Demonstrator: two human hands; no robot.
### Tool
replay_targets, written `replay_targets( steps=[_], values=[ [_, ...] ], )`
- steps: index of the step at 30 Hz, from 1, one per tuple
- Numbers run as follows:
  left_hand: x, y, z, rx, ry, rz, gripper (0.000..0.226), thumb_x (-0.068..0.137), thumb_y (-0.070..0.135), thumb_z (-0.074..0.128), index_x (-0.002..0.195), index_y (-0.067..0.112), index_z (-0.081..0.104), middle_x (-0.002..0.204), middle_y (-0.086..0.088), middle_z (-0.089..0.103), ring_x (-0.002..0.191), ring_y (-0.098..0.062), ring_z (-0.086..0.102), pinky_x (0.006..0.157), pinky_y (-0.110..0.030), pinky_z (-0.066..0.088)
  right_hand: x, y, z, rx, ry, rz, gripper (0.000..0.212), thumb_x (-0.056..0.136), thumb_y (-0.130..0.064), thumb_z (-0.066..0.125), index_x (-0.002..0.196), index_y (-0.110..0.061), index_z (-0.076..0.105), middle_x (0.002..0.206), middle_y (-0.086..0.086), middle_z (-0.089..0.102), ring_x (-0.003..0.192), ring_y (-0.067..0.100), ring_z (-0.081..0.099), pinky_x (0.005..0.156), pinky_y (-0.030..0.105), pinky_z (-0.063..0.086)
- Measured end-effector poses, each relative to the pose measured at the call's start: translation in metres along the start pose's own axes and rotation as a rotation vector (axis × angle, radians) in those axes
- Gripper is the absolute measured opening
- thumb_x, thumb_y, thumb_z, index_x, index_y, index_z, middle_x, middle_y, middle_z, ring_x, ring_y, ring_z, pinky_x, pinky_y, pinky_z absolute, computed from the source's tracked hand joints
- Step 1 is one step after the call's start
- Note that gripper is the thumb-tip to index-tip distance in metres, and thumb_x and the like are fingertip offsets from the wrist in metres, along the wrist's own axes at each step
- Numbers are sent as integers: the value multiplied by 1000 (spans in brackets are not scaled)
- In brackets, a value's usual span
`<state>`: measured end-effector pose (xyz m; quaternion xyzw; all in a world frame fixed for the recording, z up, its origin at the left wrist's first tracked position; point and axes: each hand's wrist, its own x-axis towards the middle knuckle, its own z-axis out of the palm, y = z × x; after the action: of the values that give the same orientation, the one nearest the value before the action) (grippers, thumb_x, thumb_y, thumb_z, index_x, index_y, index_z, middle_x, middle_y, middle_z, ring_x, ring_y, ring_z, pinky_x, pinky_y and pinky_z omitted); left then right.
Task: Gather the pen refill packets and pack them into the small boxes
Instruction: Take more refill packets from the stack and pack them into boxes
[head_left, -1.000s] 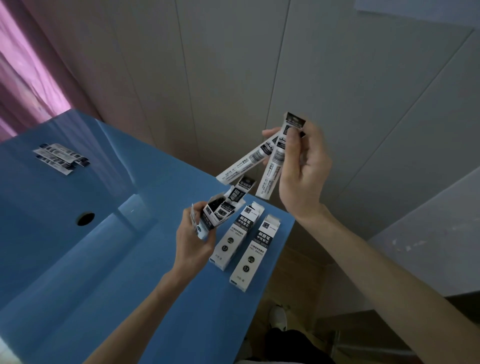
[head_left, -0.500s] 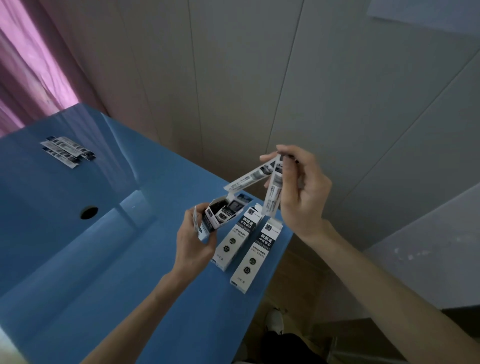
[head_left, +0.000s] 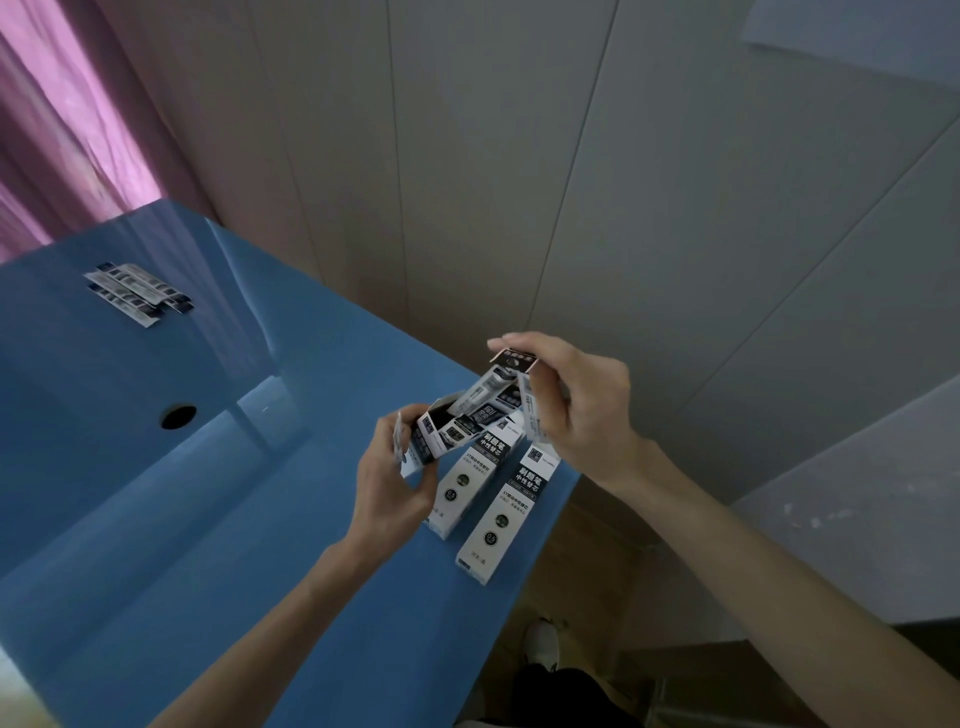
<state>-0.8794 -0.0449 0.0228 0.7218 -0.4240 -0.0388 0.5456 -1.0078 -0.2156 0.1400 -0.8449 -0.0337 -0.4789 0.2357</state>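
Your left hand (head_left: 395, 478) grips the open small box (head_left: 441, 434), mouth tilted up toward the right. Your right hand (head_left: 576, 410) pinches a few refill packets (head_left: 485, 392) by their top ends, thumb and fingers clamped near the header card. The lead packet's lower end sits at the box mouth, seemingly just entering; how deep it goes is hidden by the flap. A second packet (head_left: 530, 410) hangs steeper from the same pinch, off to the side of the mouth.

To do this step well, I'd judge:
- Keep the box still and the mouth wide; hold the end flap clear with your left fingers.
- Line the packets up with the box's long axis before pushing. Right now they fan apart, so square them into one stack first or feed them singly.
- Slide, don't jam. Thin packets will likely buckle if the tips catch the box rim.
- Let go of the tops only once the packets are mostly inside.

Two closed boxes (head_left: 511, 499) lie side by side on the blue bench (head_left: 208, 519) under your hands, near its corner edge; don't knock them off. More loose packets (head_left: 137, 293) wait at the bench's far left, well apart, still to gather. There's a round hole (head_left: 178, 416) in the bench between.
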Motion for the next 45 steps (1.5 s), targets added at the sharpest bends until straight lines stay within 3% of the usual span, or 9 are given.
replay_targets(
  steps=[3, 7, 11, 15, 17, 25, 36, 42, 45],
  values=[
    [-2, 0, 0, -3, -17, -10, 56, 81, -7, 74, 130, 15, 57, 116, 23, 58, 107, -5, 63, 85, -20, 52, 0, -1, 2, -27, 17, -10, 24, 113, -20, 39, 131, -16, 55, 88, 15, 76, 46, 11, 55, 42, 29, 44],
    [-2, 2, 0, -3, -9, -23, 55, 81, -7, 75, 127, 16, 58, 114, 21, 58, 103, -3, 63, 82, -15, 50, 4, 1, 0, -56, 66, -2, 23, 112, -20, 40, 129, -13, 55, 88, 13, 77, 53, -8, 43, 54, 8, 35],
    [-2, -3, -1, -25, -24, -35, 50, 82, -8, 70, 126, 14, 59, 111, 5, 64, 101, -12, 66, 82, -32, 57, 5, 1, -4, -23, 2, -10, 26, 112, -19, 39, 131, -10, 55, 101, -1, 74, 70, -20, 53, 61, 7, 40],
    [1, -6, -1, -44, -73, -56, 44, 83, 1, 65, 124, 16, 59, 110, 0, 67, 100, -17, 68, 81, -45, 57, 1, 4, -4, -1, -91, -88, 27, 112, -16, 39, 136, -13, 51, 124, 7, 71, 71, 8, 71, 55, 29, 58],
    [1, -6, -2, -40, -86, -61, 44, 81, 5, 65, 123, 18, 59, 108, 2, 66, 99, -17, 68, 80, -48, 57, 0, 4, -5, -13, -122, -118, 27, 111, -14, 39, 135, -13, 51, 129, 4, 67, 71, 12, 72, 57, 30, 59],
    [-1, -9, -6, -68, -112, -93, 48, 80, 2, 69, 122, 21, 59, 108, 1, 68, 98, -19, 69, 80, -49, 58, -1, 1, -10, 112, -24, 58, 32, 102, 2, 42, 127, -16, 52, 105, 19, 74, 62, 18, 70, 48, 31, 55],
    [0, -9, -7, -103, -162, -125, 54, 80, -11, 71, 123, 20, 61, 110, 0, 68, 102, -23, 69, 81, -46, 59, -2, 1, -11, 164, -120, 148, 29, 104, 0, 41, 122, -18, 53, 121, 5, 69, 65, 18, 70, 50, 37, 56],
    [4, -1, -12, -175, -179, -160, 44, 77, 27, 68, 120, 15, 65, 112, 4, 71, 106, -20, 70, 88, -38, 59, -3, -5, -18, 227, -110, 182, 28, 103, 3, 42, 119, -17, 54, 117, 10, 69, 65, 19, 69, 53, 33, 57],
    [6, -2, -12, -174, -198, -154, 39, 80, 20, 68, 118, 17, 66, 111, 3, 71, 105, -20, 70, 87, -38, 58, -5, -3, -17, 216, -118, 202, 29, 103, 1, 41, 119, -20, 54, 118, 4, 69, 63, 21, 69, 51, 38, 57]
  ],
)
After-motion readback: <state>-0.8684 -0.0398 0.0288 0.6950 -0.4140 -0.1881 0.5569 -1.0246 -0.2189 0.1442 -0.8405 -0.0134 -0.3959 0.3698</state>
